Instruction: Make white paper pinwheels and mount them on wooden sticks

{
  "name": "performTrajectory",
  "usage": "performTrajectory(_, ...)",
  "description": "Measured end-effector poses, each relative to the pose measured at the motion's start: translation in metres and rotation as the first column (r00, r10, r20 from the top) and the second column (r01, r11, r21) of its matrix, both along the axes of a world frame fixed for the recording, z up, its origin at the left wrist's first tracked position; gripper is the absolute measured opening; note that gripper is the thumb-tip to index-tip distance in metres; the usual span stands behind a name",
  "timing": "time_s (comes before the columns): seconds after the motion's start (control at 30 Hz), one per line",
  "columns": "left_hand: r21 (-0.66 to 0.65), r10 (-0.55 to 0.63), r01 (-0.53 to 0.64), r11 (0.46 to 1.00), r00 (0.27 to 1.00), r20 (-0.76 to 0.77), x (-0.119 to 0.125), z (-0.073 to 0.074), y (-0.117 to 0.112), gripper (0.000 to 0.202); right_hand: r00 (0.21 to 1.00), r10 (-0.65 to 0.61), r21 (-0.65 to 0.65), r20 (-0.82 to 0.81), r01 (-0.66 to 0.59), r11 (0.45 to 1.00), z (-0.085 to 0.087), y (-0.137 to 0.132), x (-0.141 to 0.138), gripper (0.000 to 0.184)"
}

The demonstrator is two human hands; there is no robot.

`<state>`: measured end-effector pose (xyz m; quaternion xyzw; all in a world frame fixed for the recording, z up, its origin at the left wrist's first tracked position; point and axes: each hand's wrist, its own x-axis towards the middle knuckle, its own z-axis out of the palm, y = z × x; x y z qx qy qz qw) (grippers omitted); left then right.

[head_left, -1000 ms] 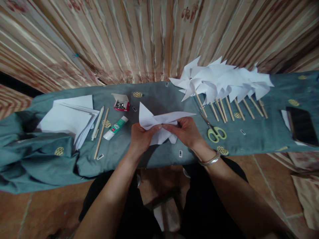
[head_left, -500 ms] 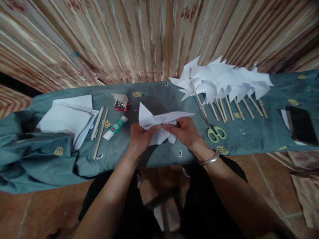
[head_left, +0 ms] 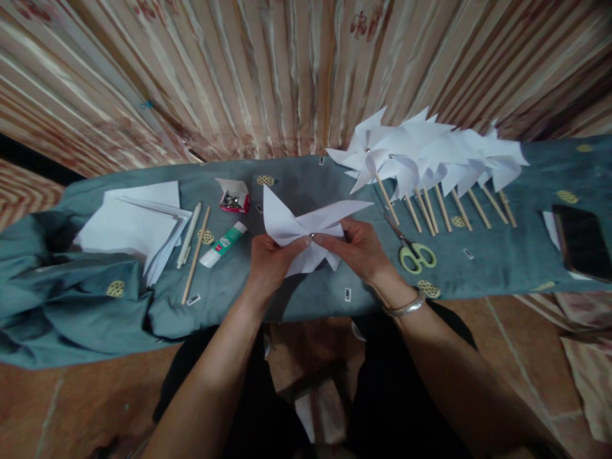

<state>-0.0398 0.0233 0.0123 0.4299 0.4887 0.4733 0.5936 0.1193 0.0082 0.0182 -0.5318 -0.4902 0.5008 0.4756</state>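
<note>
A white paper pinwheel [head_left: 315, 223] is held between my two hands above the cloth, its blades folded in to the middle. My left hand [head_left: 273, 258] grips its left side, with the thumb pressed near the centre. From the right, my right hand [head_left: 361, 248] pinches it the same way, thumb close to the other thumb. A small shiny pin head [head_left: 312, 236] shows at the centre between the thumbs. The fingers of both hands are partly hidden behind the paper. No stick shows on this pinwheel.
Finished pinwheels on sticks [head_left: 425, 153] lie overlapped at the back right. Scissors [head_left: 415, 255] and a phone [head_left: 581, 239] are to the right. Leftward lie a glue stick [head_left: 224, 244], an opened box of pins [head_left: 234, 197], a wooden stick [head_left: 195, 258], a pen [head_left: 190, 236] and paper sheets [head_left: 129, 223].
The pinwheel has tilted slightly, so its upper blades stand more spread and the pin head at its centre shows more clearly. Both hands keep their hold.
</note>
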Motion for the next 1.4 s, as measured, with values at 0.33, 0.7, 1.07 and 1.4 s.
performTrajectory(0.33,-0.030,-0.005,0.006,1.000,0.999,0.043,0.0008,-0.0026,0.0007,0.025,0.999,0.015,-0.025,-0.032,-0.016,1.000,0.0014,-0.0001,-0.0008,0.021)
performTrajectory(0.7,-0.071,0.002,0.005,0.997,0.996,0.094,0.0033,0.0000,-0.0007,0.034,1.000,0.001,-0.019,0.001,-0.001,1.000,-0.0022,-0.0002,0.0002,0.018)
performTrajectory(1.07,-0.066,-0.015,0.020,0.998,0.997,0.079,0.0021,0.0037,-0.0011,0.030,0.999,-0.018,-0.011,-0.050,0.018,1.000,-0.0028,0.0015,0.0013,0.029)
performTrajectory(1.4,-0.132,-0.019,0.042,0.990,0.985,0.173,0.0023,0.0058,-0.0021,0.028,0.994,-0.008,-0.081,-0.110,-0.001,0.997,-0.0016,-0.0020,0.0013,0.018)
